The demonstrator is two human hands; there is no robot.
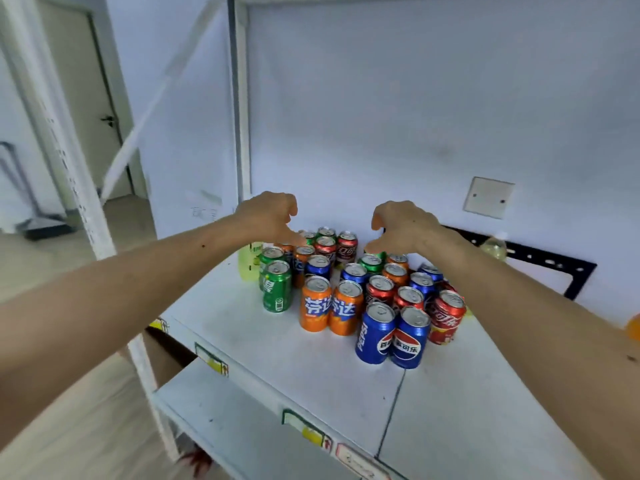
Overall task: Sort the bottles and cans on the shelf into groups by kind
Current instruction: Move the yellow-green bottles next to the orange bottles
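Several drink cans stand mixed on the white shelf (277, 358): green cans (277, 287) at the left, two orange cans (314, 303) in front, two blue cans (408, 337) nearest me, red cans (445, 315) to the right. More cans of all four colours crowd behind them. A pale yellow-green bottle (250, 263) stands at the back left. My left hand (268, 216) hovers over the back-left cans, fingers apart and empty. My right hand (401, 225) hovers over the back-right cans, fingers curled down, nothing visibly held.
A white shelf post (242, 98) rises behind the cans, and the wall is close behind. A black metal bracket (554, 261) and a clear bottle (495, 249) lie at the back right. An orange thing (633, 327) shows at the right edge. A lower shelf (221, 420) juts out below.
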